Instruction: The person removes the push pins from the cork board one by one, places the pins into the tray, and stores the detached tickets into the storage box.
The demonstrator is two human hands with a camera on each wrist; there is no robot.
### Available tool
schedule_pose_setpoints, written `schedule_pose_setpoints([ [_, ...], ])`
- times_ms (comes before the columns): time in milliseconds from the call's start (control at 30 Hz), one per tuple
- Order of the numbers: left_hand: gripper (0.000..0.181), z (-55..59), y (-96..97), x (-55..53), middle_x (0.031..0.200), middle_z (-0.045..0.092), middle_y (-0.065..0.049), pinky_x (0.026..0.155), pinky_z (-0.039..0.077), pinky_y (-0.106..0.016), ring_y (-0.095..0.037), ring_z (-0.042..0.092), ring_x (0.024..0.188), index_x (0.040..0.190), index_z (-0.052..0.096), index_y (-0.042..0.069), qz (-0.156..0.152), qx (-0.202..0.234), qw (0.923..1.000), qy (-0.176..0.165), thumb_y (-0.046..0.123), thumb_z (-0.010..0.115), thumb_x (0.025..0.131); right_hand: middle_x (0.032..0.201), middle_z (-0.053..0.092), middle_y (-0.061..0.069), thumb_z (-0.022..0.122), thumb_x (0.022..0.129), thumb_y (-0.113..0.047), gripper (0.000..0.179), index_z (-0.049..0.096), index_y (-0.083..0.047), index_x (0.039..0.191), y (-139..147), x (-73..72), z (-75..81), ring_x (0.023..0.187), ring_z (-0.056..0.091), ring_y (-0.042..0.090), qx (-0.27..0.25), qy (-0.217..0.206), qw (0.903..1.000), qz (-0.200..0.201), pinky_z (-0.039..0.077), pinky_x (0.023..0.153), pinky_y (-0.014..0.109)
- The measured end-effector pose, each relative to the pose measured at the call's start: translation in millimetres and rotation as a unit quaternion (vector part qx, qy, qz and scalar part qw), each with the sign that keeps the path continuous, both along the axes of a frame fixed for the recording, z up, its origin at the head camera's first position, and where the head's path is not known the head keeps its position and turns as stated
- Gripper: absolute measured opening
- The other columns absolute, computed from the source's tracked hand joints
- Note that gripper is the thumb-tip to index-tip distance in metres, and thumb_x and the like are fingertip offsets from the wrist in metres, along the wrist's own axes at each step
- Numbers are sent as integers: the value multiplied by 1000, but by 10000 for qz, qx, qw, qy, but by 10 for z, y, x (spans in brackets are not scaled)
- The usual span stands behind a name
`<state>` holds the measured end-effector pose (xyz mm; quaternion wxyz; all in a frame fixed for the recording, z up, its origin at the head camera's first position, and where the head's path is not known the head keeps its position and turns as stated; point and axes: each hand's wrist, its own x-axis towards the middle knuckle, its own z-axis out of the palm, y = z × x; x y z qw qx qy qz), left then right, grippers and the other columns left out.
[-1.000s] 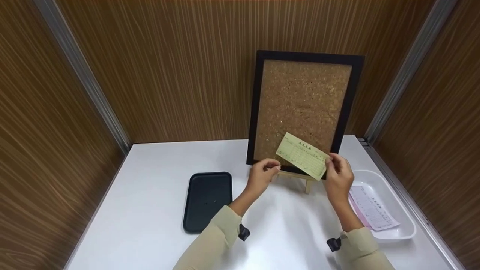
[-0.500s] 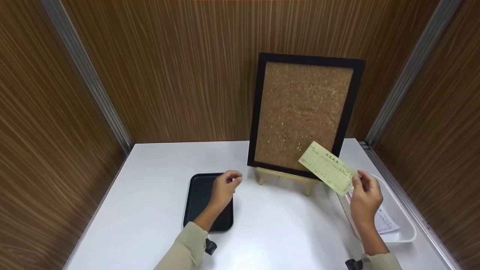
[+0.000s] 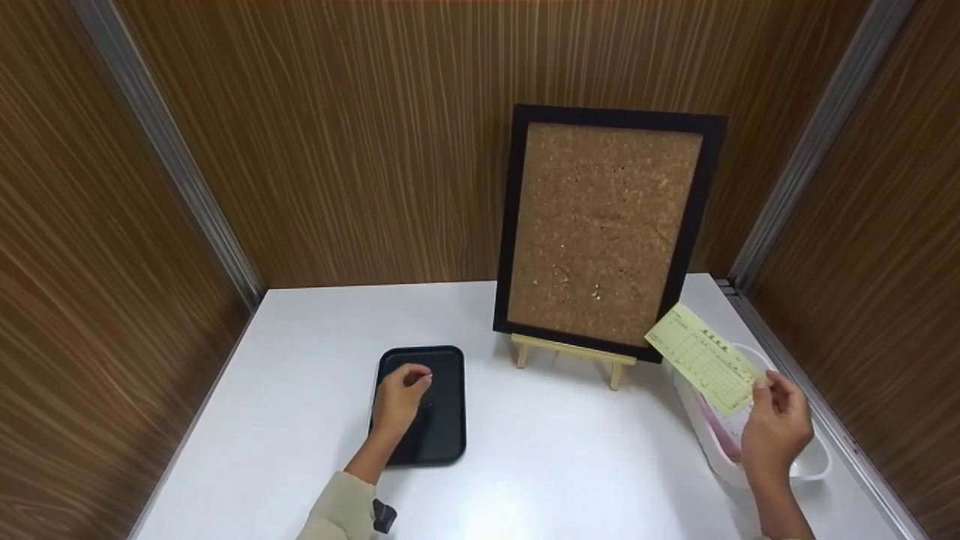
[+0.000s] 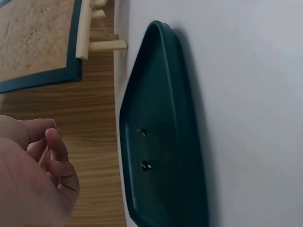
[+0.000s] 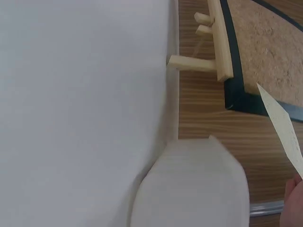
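Over the black tray [image 3: 442, 442], my left hand [image 3: 397, 401] has its thumb and fingertips pinched together on a small push pin, mostly hidden by the fingers. Two push pins lie in the tray in the left wrist view, one dark push pin [image 4: 146, 166] with a shiny tip and another push pin [image 4: 142, 132] beside it. My right hand [image 3: 778, 427] grips the lower right corner of a yellow printed paper slip [image 3: 705, 360], tilted above the white basin [image 3: 712, 457]. A pink paper slip [image 3: 718, 427] shows inside that basin, partly covered by the yellow slip and the hand.
A black-framed cork board [image 3: 607, 225] leans on a small wooden easel [image 3: 574, 349] at the back. White tabletop [image 3: 555, 442] lies between tray and basin. Wood-grain panels [image 3: 375, 150] close off the back and both sides.
My left hand has moved left from the board's lower edge to over the tray. My right hand has carried the yellow slip rightward and down, away from the board, to above the basin.
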<state>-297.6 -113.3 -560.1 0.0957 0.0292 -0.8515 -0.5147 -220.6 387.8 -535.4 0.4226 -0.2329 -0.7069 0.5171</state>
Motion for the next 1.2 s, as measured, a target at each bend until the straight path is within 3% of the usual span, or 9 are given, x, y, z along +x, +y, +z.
schedule_pose_setpoints([
  [200, 14, -84, -163, 42, 101, 72, 0, 77, 46, -36, -17, 64, 91, 105, 74, 17, 303, -354, 9986, -241, 24, 67, 95, 99, 57, -22, 62, 100, -17, 29, 66, -7, 127, 179, 74, -77, 91, 55, -1, -187, -20, 9994, -287, 43, 79, 9],
  [467, 13, -179, -269, 102, 100, 72, -2, 73, 45, -35, -18, 64, 88, 104, 74, 17, 470, -577, 9963, -438, 22, 66, 95, 98, 55, -23, 61, 100, -14, 30, 65, -3, 127, 362, 178, -207, 89, 53, -2, -158, -89, 9987, -483, 42, 76, 6],
  [700, 12, -249, -318, 102, 98, 73, 0, 73, 47, -36, -17, 65, 86, 103, 74, 16, 403, -713, 9953, -513, 20, 66, 95, 96, 49, -25, 60, 100, -16, 32, 64, 0, 128, 431, 200, -259, 88, 49, -7, 76, -397, 9970, -659, 40, 78, 6],
  [1033, 10, -314, -326, 35, 96, 72, -1, 74, 48, -38, -17, 66, 85, 102, 74, 16, 230, -825, 9949, -524, 18, 67, 95, 91, 49, -23, 55, 101, -15, 34, 61, 2, 130, 514, 184, -288, 81, 47, -9, 38, -1214, 9912, -524, 39, 69, 4],
  [1200, 10, -350, -315, -34, 96, 73, -2, 75, 49, -39, -18, 66, 86, 102, 74, 15, 151, -889, 9940, -624, 18, 66, 96, 94, 55, -13, 54, 101, -18, 36, 60, 2, 131, 544, 172, -285, 78, 47, -12, 40, -1565, 9869, -395, 40, 66, 3],
])
